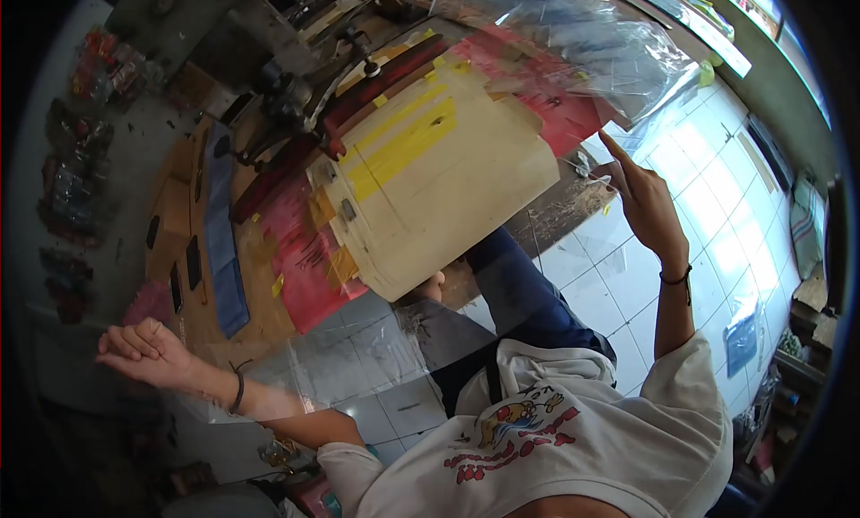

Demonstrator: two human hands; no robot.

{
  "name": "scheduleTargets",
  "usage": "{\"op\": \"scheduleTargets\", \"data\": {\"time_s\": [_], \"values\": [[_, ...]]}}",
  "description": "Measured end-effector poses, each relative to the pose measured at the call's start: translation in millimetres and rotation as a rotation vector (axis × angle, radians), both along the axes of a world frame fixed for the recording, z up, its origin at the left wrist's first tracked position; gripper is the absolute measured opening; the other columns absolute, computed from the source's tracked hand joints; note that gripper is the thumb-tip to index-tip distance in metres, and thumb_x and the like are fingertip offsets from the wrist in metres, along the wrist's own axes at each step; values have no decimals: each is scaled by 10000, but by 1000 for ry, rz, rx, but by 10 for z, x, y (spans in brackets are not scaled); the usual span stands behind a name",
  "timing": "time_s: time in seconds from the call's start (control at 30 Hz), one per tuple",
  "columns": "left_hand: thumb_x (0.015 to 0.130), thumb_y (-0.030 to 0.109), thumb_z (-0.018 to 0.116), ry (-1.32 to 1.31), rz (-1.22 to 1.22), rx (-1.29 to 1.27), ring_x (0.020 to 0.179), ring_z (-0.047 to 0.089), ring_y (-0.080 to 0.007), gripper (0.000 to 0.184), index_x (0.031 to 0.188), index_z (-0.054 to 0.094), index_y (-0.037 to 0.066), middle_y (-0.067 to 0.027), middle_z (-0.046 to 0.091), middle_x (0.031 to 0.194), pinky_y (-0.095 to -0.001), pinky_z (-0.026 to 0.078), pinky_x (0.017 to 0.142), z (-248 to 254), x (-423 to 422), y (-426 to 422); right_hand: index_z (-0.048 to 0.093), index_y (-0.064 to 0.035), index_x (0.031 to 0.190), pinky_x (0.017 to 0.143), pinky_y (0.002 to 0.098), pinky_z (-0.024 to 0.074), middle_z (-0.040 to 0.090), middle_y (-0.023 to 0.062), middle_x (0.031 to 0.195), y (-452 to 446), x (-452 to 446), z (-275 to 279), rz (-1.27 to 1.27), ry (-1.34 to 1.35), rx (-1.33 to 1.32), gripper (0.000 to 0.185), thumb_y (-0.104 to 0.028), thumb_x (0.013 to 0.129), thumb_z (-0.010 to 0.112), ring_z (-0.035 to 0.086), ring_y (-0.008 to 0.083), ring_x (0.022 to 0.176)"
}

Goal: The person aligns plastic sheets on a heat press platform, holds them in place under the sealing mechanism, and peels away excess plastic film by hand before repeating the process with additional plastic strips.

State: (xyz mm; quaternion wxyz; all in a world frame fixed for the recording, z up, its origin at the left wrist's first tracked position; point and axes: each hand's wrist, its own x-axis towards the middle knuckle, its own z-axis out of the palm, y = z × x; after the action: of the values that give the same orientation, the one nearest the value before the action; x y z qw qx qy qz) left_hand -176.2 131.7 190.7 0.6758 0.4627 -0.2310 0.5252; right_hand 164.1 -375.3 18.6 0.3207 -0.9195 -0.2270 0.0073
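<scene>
My left hand [143, 352] is out at the far left, fingers curled in; what they hold, if anything, is hidden. Near its wrist, a clear plastic sheet [349, 366] hangs over the near edge of the table. My right hand [649, 204] is at the right, index finger stretched toward the edge of the clear plastic film [618, 52] and thumb apart from it; I cannot tell whether the fingertip touches. Between the hands lies a cream-coloured flat board [484, 182] with yellow tape strips [403, 146], on top of a red sheet [309, 280].
A dark red bar [385, 83] with black metal clamp parts [287, 97] runs behind the board. A blue strip [218, 240] and dark flat pieces [193, 263] lie on the wooden table at left. Packed plastic bags [72, 195] are on the left. White floor tiles [690, 186] show at right.
</scene>
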Motion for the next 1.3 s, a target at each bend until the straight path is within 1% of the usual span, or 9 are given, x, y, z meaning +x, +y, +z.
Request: {"op": "scheduleTargets", "data": {"time_s": [0.23,0.33,0.37,0.43,0.5,0.57,0.7,1.1,1.3], "values": [[1103,257,513,460,482,136,450,261,-30,222,1085,594,51,49,336,634,-219,236,399,259,1625,-1085,240,-229,1653,829,426,552,738,179,1169,-915,394,-659,-144,132,573,611,-147,1084,448,703,290,869],[1081,262,561,616,259,443,443,345,-36,238,1118,605,32,32,451,613,-217,255,388,284,2309,-1579,266,-184,1643,758,445,551,735,227,1092,-1773,569,-1683,-322,310,162,624,-104,1046,432,694,272,737],[1077,261,570,676,253,479,437,387,-46,241,1114,605,26,17,493,609,-219,268,384,328,2517,-1779,464,-119,1528,704,428,563,740,208,1071,-2377,651,-2571,-266,540,-123,497,-218,1043,424,715,262,721],[1076,255,566,696,192,460,442,442,-67,244,1126,594,18,-9,541,650,-234,316,380,358,2886,-1977,675,-68,1037,672,385,594,772,89,1060,-2617,335,-2814,-368,1176,-454,437,-433,1006,438,766,235,832],[1076,248,560,646,198,376,447,489,-88,245,1134,580,10,-35,580,694,-252,360,378,484,3285,-1995,664,-77,1248,834,419,592,749,49,1226,-2668,-45,-2986,-175,1377,-544,425,-375,1027,457,737,209,1080],[1076,239,551,577,249,223,453,526,-110,246,1139,564,1,-62,610,742,-274,401,377,576,3664,-1936,594,-35,1408,1035,389,535,700,70,1336,-2520,-469,-2600,-2,1529,-377,467,-304,1056,449,663,214,1247],[1073,230,551,598,271,246,466,535,-107,225,1133,564,13,-78,652,820,-273,411,388,781,4193,-1962,610,61,1358,986,381,564,746,73,1238,-2600,-876,-2217,581,1439,226,553,-319,959,653,706,245,1154],[1006,270,687,833,-229,930,406,365,10,187,967,667,89,48,568,651,-193,239,366,950,4930,-2411,665,91,1122,1024,459,515,733,181,986,-2995,-7,82,422,882,434,435,-296,998,509,711,304,948],[997,288,700,1125,-149,1037,563,590,-60,359,1238,598,43,-49,646,899,-212,469,457,1539,6109,-1879,692,106,1004,1043,498,491,726,235,860,-2641,652,1133,638,432,572,467,-285,1018,437,713,334,844]]}}
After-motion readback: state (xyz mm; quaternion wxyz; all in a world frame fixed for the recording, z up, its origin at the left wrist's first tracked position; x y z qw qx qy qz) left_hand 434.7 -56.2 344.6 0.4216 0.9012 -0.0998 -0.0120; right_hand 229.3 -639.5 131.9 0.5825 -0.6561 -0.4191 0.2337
